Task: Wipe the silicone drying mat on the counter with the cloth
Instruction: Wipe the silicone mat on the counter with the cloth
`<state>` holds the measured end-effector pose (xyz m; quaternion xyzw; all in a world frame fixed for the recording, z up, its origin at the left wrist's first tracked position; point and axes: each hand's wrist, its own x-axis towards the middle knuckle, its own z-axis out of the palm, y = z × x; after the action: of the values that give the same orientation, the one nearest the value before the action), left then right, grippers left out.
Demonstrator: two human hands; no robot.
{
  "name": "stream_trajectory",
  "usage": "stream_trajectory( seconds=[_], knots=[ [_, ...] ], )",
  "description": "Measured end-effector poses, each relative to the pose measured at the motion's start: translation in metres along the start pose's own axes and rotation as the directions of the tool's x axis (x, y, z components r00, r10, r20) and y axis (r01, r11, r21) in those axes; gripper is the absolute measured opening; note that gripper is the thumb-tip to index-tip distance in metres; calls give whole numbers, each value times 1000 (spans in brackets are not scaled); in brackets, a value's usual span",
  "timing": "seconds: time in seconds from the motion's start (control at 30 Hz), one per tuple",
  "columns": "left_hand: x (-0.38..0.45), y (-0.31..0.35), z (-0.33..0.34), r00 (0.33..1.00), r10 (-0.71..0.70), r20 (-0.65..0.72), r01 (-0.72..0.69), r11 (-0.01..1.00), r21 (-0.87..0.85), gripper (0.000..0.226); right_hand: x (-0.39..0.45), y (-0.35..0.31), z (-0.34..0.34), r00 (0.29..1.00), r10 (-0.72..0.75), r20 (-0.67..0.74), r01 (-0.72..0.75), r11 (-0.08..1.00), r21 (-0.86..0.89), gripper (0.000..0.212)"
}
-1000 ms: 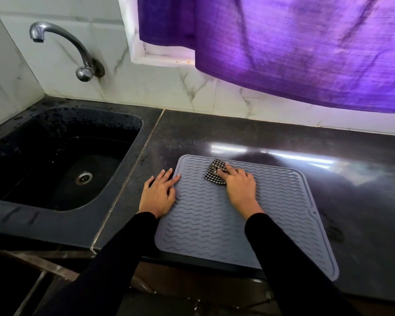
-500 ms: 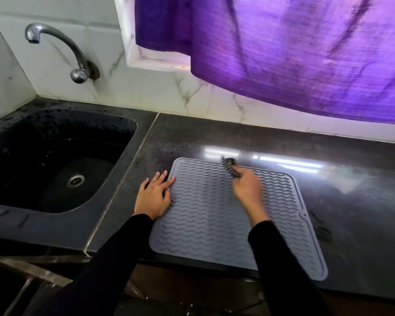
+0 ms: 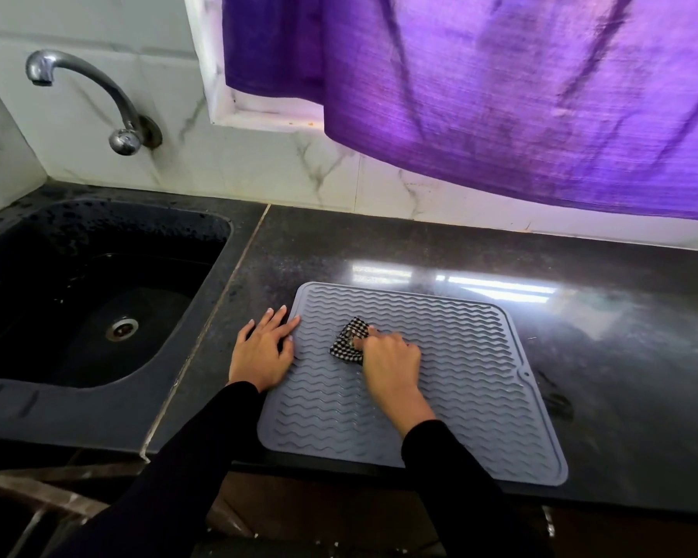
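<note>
On the mat's [image 3: 440, 396] left-middle, the right hand [image 3: 389, 362] now grips the checked cloth [image 3: 347, 342], drawn back from the far edge; the flat, open left hand [image 3: 262, 352] still pins the mat's left edge to the counter [image 3: 641, 356], so wiping continues nearward

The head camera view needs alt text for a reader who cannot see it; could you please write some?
A person's right hand presses a small black-and-white checked cloth onto a grey ridged silicone drying mat on a dark stone counter. The left hand rests flat on the mat's left edge, beside a black sink.
</note>
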<state>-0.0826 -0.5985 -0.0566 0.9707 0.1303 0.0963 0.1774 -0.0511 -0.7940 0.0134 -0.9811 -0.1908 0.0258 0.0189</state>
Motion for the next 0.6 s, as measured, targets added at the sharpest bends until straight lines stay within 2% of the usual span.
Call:
stream_trajectory(
  seconds=[0.07,0.13,0.17,0.23,0.27,0.3,0.33,0.4,0.47,0.5,0.53,0.6],
  knots=[
    [0,0,0,1000,2,3,-2,1000,5,62,7,4,-16,994,105,42,-107,993,44,27],
    [-1,-1,0,1000,6,-9,-6,1000,-2,68,18,20,-33,957,246,152,-278,930,242,26],
    [-1,-1,0,1000,6,-12,-6,1000,-8,70,23,32,-40,925,302,231,-372,845,384,24],
    [-1,0,0,1000,2,-8,-2,1000,-7,64,24,52,-46,875,305,376,-484,577,658,20],
    [0,0,1,1000,-1,-6,1,1000,-3,61,21,57,-44,875,316,368,-481,466,743,25],
    [0,1,1,1000,-3,-5,3,1000,1,60,15,56,-39,885,327,331,-450,422,787,27],
    [0,1,0,1000,-4,-6,4,1000,6,60,8,51,-32,908,343,242,-386,454,803,26],
    [-1,0,1,1000,3,-13,-3,1000,2,63,-5,32,-12,963,260,64,-228,671,706,34],
    [-2,-1,1,1000,14,-23,-15,1000,-11,68,-28,4,5,994,108,17,-103,873,476,46],
    [-1,-1,0,1000,16,-23,-16,1000,-13,66,-37,-8,16,997,26,-70,-4,954,301,45],
    [-1,-1,0,1000,15,-21,-15,1000,-15,63,-44,-17,23,988,-31,-151,53,988,147,45],
    [0,0,-1,1000,10,-9,-10,1000,-16,60,-56,-19,26,992,-53,-114,60,996,62,49]
  ],
)
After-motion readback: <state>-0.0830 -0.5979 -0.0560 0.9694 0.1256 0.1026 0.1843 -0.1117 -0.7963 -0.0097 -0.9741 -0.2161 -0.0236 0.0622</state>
